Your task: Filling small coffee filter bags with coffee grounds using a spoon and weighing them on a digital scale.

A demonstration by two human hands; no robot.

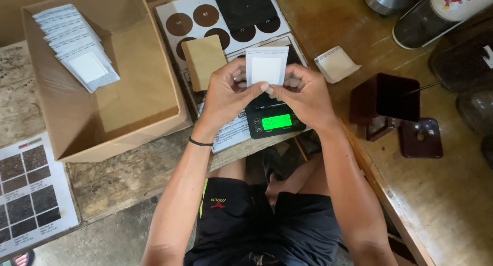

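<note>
My left hand and my right hand hold one small white paper sachet between them, pinching its lower edge with thumbs and fingertips. The sachet stands upright above a black digital scale whose green display is lit. A tan paper pouch lies just left of my left hand. A black band sits on my left wrist.
An open cardboard box at the left holds a fanned row of white sachets. A card with brown circles lies behind the scale. Another small sachet, a dark red wooden stand, jars and a sample chart surround them.
</note>
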